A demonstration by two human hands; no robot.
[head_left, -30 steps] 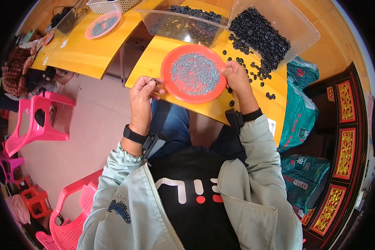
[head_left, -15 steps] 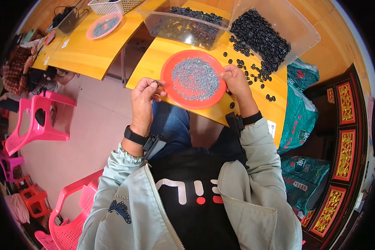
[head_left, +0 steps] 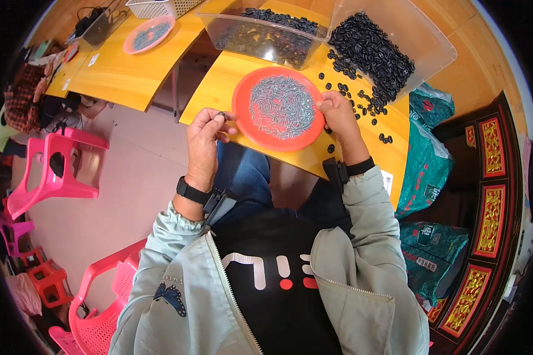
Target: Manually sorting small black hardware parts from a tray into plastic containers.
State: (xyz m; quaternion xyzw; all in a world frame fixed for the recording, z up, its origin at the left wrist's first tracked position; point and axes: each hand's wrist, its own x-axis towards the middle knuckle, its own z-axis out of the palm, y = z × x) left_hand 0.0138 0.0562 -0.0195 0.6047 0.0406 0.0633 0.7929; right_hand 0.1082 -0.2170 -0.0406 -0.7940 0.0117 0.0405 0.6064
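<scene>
My right hand (head_left: 336, 114) grips the right rim of a round red plate (head_left: 246, 127), thumb on top. Many small, slender grey metal pieces (head_left: 282, 106) lie spread over the plate, with red showing between them. Just left of the plate, my left hand (head_left: 207, 125) is closed in a pinch on a small black part (head_left: 221, 114), mostly hidden by the fingertips. Loose black oval parts (head_left: 330, 148) lie on the yellow table beside my right hand.
Behind the plate stands a clear bin (head_left: 260, 44) of black parts. A tipped clear bin (head_left: 429, 50) spills black parts (head_left: 373, 56) onto the table. Green bags (head_left: 423, 165) stand at the right. Pink chairs (head_left: 59, 171) are at the left, and a person (head_left: 26, 106) sits beyond.
The red plate has shifted slightly up and to the right with my right hand. The grey pieces have slid about on it. My left hand has barely moved.
</scene>
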